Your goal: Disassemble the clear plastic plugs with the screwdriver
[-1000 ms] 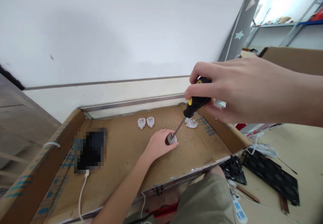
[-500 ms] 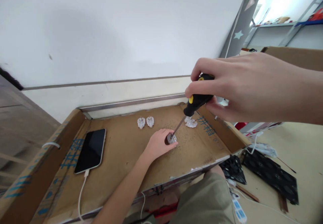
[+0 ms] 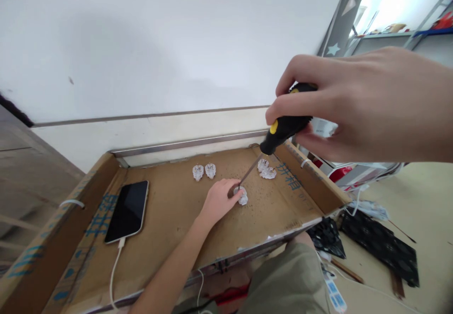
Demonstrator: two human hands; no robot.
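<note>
1. My right hand (image 3: 357, 104) is raised close to the camera, fingers curled around the black and yellow handle of a screwdriver (image 3: 283, 127); thumb and forefinger pinch it near the yellow band.
2. The screwdriver's metal shaft slants down and to the left, and its tip sits at the small white plastic part (image 3: 242, 196) on the cardboard surface (image 3: 170, 219) (I cannot tell whether the tip is actually seated in a screw).
3. My left hand (image 3: 219, 200) rests flat-ish on the cardboard, fingers closed in around the left side of that white part, steadying it against the board. The fingertips touch it; the thumb side is hidden from me.
4. The white part lies near the middle of the board, a little right of centre.
5. Behind it, toward the wall, stand two more small white parts (image 3: 204, 171) just beside each other, and to the right, near the blue printed characters, is a little cluster of the same white pieces (image 3: 266, 170).
6. A black phone (image 3: 128, 210) lies face up on the left of the cardboard, well apart from my hands, with a white cable (image 3: 113, 271) plugged into its near end and trailing toward me.
7. The cardboard has raised flaps on both sides, with a metal rail (image 3: 184, 143) along its far edge below the white wall.
8. On the floor to my right lie dark patterned panels (image 3: 382, 245) and a white power strip (image 3: 334, 295), beside my knee.
</note>
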